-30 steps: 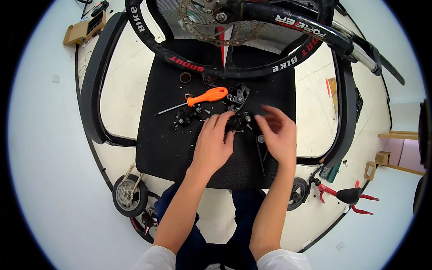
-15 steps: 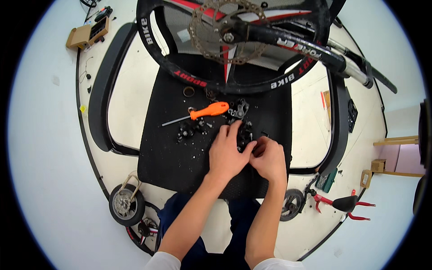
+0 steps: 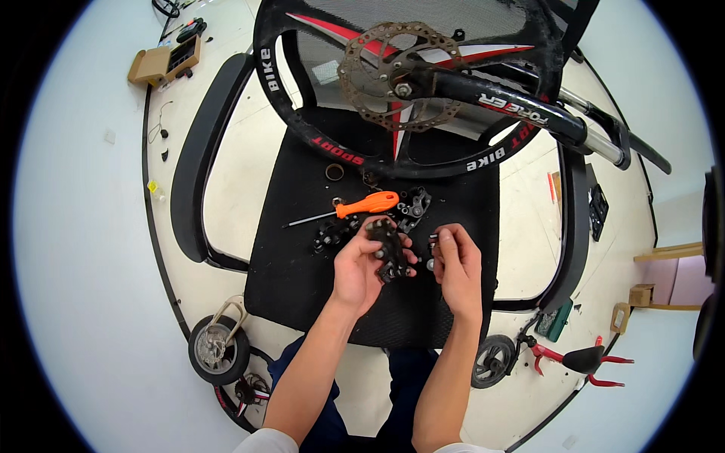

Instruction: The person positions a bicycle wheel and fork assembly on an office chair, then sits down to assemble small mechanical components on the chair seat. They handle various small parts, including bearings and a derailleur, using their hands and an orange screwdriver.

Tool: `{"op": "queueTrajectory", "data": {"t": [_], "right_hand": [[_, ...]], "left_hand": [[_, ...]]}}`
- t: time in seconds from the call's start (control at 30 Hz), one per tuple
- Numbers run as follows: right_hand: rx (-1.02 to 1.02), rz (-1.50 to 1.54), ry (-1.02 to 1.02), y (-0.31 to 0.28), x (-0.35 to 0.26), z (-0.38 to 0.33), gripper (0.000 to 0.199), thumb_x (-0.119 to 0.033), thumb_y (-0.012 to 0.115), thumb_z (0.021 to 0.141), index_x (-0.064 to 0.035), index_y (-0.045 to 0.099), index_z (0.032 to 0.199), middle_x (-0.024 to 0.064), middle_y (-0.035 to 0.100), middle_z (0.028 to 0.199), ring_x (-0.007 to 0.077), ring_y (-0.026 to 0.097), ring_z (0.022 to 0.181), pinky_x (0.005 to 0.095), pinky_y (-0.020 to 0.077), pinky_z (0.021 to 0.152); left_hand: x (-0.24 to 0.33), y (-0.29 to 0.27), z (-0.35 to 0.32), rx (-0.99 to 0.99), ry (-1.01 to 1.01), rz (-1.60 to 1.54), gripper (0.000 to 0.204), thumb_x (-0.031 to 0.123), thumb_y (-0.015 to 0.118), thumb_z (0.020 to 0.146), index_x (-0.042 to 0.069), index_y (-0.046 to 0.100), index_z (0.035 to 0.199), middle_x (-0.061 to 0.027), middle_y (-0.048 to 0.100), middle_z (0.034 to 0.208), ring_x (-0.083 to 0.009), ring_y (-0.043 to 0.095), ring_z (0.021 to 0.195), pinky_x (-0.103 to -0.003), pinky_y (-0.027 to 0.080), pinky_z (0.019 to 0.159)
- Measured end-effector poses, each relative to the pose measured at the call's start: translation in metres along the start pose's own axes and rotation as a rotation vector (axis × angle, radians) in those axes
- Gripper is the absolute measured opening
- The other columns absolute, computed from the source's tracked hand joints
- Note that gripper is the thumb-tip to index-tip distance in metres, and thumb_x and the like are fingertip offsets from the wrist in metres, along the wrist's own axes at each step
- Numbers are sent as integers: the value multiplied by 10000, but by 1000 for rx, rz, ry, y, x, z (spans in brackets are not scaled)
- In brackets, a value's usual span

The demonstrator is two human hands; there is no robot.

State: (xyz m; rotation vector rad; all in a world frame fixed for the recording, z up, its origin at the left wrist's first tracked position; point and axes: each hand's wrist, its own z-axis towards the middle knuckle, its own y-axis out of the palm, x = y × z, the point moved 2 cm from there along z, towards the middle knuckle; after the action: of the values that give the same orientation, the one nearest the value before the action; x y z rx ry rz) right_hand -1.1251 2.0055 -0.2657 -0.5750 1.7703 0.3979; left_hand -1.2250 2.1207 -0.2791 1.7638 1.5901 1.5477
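Gripping a chunky black metal brake caliper body [image 3: 389, 249] in the left hand [image 3: 361, 270], fingers wrapped round it from the left, held just above the black mesh seat of an office chair [image 3: 302, 249]. Right hand [image 3: 458, 266] just beside it, fingertips pinched shut on some tiny dark part [image 3: 434, 243], too small to tell what exactly. Both hands hovering over the middle of the seat, close together but not quite touching.

Lying on the seat just beyond the hands: orange-handled screwdriver with a thin steel shaft [image 3: 355, 208] pointing left, a cluster of small black metal bits [image 3: 329, 238] to the left of the caliper, another black caliper piece [image 3: 414, 205] right next to the screwdriver handle, and a dark ring [image 3: 334, 172] further up.

Resting across the far end of the seat: black bike wheel with red and white spokes [image 3: 362, 143] and a drilled silver brake disc [image 3: 399, 75]. Red-handled pliers [image 3: 581, 361] down on the floor at right, well apart from everything
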Motion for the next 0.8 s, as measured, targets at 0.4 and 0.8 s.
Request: {"op": "queueTrajectory", "data": {"t": [0.4, 0.8], "right_hand": [[-74, -201, -215, 37, -20, -5, 170, -128, 528, 1003, 8, 612, 944, 16, 560, 606, 72, 554, 483, 233, 463, 395], [-109, -294, -246, 35, -8, 0, 150, -105, 575, 974, 27, 604, 909, 43, 581, 629, 88, 595, 556, 253, 510, 529]], "left_hand": [[0, -3, 0, -127, -31, 130, 341, 346, 340, 1006, 85, 516, 1137, -56, 574, 854, -157, 587, 695, -302, 493, 552], [-4, -15, 10, 48, 134, 220, 217, 297, 498, 1018, 87, 551, 1030, -4, 579, 847, -83, 574, 713, -255, 487, 591]]}}
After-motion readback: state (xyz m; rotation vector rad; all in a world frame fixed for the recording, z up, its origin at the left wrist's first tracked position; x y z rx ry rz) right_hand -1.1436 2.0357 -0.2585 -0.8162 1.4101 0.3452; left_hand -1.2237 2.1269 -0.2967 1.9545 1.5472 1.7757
